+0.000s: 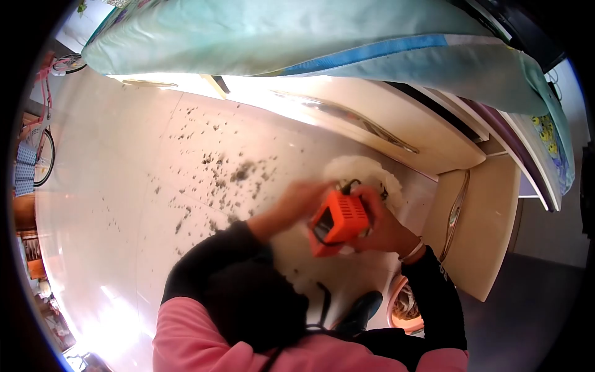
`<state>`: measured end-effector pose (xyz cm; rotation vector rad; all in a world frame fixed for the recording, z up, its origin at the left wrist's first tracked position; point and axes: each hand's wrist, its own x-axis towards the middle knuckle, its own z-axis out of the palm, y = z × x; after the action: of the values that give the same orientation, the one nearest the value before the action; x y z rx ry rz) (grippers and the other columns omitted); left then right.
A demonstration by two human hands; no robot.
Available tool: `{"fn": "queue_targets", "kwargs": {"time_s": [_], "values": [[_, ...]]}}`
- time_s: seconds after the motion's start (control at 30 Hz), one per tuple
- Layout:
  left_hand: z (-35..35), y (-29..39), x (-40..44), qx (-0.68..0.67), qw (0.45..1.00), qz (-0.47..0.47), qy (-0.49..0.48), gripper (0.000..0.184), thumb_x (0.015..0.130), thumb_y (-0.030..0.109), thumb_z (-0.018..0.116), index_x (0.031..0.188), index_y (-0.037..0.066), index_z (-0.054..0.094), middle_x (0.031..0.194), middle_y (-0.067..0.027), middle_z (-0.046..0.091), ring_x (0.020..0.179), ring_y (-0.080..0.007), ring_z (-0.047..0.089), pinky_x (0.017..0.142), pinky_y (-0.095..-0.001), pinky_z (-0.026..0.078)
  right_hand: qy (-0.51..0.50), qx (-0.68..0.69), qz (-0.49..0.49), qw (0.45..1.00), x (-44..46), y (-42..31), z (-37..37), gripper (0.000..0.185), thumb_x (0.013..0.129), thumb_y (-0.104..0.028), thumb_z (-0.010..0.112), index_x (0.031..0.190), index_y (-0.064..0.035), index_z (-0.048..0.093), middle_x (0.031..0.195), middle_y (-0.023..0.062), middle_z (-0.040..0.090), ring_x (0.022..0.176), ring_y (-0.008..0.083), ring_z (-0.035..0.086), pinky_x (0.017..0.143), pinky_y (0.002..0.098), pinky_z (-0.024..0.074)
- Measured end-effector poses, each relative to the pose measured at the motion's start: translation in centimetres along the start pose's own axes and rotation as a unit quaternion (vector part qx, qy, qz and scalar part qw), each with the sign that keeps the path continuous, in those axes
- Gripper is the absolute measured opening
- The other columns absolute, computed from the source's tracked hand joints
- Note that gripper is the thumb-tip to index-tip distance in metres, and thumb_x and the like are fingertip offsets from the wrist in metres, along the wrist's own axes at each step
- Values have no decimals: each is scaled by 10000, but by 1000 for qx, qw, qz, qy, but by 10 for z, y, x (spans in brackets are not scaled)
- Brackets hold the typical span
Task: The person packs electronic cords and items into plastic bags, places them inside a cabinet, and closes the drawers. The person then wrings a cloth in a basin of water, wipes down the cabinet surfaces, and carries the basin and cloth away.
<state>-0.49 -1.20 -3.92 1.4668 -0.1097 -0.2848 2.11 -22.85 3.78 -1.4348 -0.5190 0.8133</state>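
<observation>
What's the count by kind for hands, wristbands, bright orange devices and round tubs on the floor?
Hands: 2 (left hand, right hand)
Wristbands: 1 (wristband)
Bright orange devices: 1 (orange device)
Round tubs: 1 (tub)
Total: 5

At twelve o'clock, a pale green cover [248, 40] is banded with blue; the device [348, 217] is coloured orange; towards ten, the pale floor [124, 146] is speckled grey.
</observation>
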Motion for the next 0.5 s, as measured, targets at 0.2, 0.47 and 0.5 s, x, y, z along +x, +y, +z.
{"fn": "queue_targets", "kwargs": {"time_s": [0.2, 0.47, 0.5], "values": [[9, 15, -3, -36, 993, -78, 81, 338, 943, 270, 480, 1186, 54, 572, 625, 69, 512, 462, 4, 370, 407, -152, 280, -14, -164, 23, 986, 18, 1, -3, 762, 622, -109, 761, 1245, -103, 321, 1142, 94, 460, 1072, 186, 465, 931, 305, 385], [4, -10, -4, -110, 990, -48, 77, 371, 960, 265, 444, 1183, -13, 544, 975, -45, 628, 788, -46, 582, 642, -176, 464, 193, -47, 159, 967, 15, 43, -39, 794, 639, -195, 758, 1263, -7, 305, 1103, 145, 509, 1006, 219, 519, 878, 322, 436], [6, -6, -3, -110, 990, -48, 77, 371, 960, 265, 444, 1183, -13, 544, 975, -45, 628, 788, -46, 582, 642, -176, 464, 164, -103, 136, 972, 13, 46, -42, 772, 646, -208, 749, 1254, 6, 323, 1099, 165, 522, 993, 246, 537, 872, 326, 443]]}}
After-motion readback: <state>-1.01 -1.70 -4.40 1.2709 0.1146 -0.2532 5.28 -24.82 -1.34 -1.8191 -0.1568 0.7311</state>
